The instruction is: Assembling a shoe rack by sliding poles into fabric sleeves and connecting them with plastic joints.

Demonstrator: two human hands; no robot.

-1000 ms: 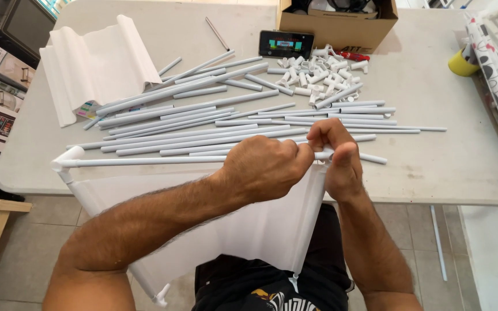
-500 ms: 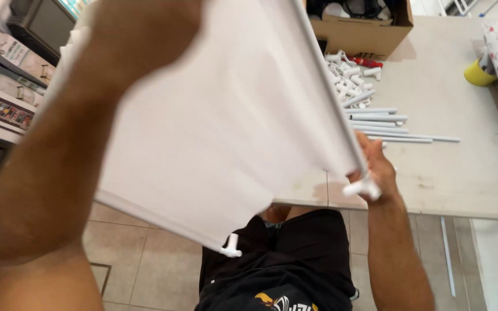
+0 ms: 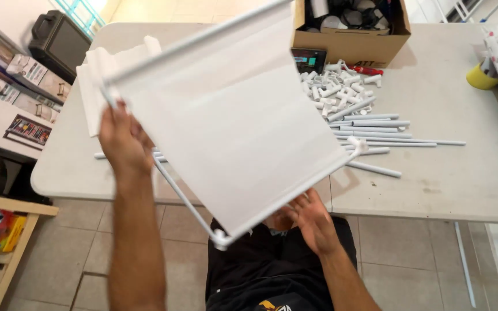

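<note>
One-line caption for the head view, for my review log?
Left hand and right hand hold a white fabric panel on a tube frame above a table strewn with tubes.

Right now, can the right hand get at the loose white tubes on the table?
Probably not directly: the right hand sits under the white fabric panel, whose lower rod lies between it and the loose white tubes.

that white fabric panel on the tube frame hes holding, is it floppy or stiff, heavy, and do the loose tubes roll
The white fabric panel looks taut and flat between its rods, so probably fairly stiff as a unit. The left hand lifts one side alone, the right hand just under the edge, so likely light. The loose tubes look round, apt to roll.
</note>
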